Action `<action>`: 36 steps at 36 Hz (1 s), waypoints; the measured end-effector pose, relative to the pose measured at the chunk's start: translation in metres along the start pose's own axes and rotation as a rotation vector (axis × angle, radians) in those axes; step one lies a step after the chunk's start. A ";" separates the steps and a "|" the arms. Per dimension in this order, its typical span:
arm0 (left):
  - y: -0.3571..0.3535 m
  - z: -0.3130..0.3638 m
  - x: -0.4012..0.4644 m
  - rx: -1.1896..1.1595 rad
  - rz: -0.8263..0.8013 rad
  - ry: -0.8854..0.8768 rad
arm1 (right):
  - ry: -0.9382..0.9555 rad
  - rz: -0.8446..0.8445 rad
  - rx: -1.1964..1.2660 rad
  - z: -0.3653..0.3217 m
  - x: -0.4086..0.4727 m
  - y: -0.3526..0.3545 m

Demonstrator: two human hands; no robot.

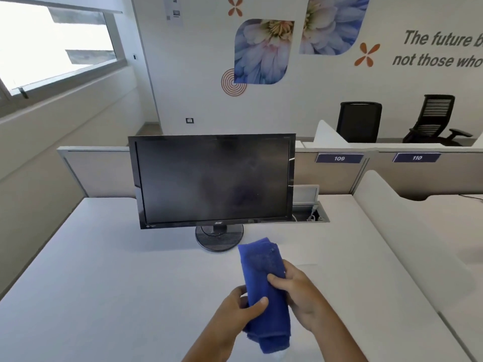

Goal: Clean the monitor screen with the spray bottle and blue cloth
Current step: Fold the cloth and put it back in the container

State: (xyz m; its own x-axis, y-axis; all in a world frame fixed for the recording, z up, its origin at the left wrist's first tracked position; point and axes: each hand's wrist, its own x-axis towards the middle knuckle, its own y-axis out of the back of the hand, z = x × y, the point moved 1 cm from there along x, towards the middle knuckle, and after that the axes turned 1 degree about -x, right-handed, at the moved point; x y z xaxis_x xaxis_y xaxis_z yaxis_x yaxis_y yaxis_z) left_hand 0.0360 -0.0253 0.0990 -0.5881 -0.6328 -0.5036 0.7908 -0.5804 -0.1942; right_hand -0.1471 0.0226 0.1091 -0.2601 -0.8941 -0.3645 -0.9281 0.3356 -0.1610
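Note:
A black monitor (213, 181) stands on a round base on the white desk (104, 270), its dark screen switched off and showing faint smears. In front of it I hold a folded blue cloth (264, 262) upright above the desk. My left hand (239, 308) grips the cloth's lower part with the thumb across its front. My right hand (298, 293) grips the cloth from the right side, fingers wrapped onto its middle. A small white shape (278, 356) shows below the cloth at the bottom edge; I cannot tell whether it is the spray bottle.
An open cable hatch (311, 212) lies in the desk right of the monitor. Low partitions with labels 109 (339, 158) and 110 (417, 158) run behind. A white divider (392, 218) bounds the desk on the right. Two black office chairs (359, 121) stand beyond.

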 end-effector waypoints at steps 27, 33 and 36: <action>-0.146 -0.066 0.047 0.302 -0.045 -0.049 | -0.126 0.255 -0.351 0.058 0.029 0.117; -0.148 -0.077 0.048 0.461 0.006 0.015 | -0.126 0.330 -0.367 0.081 0.036 0.113; -0.150 -0.083 0.048 0.521 0.013 0.008 | -0.124 0.354 -0.362 0.088 0.038 0.108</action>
State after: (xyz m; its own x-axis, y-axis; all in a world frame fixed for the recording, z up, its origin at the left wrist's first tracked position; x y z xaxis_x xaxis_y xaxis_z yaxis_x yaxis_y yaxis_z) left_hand -0.0968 0.0736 0.0344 -0.5757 -0.6388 -0.5104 0.6076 -0.7519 0.2558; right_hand -0.2334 0.0506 -0.0027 -0.5619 -0.6952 -0.4484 -0.8272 0.4676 0.3116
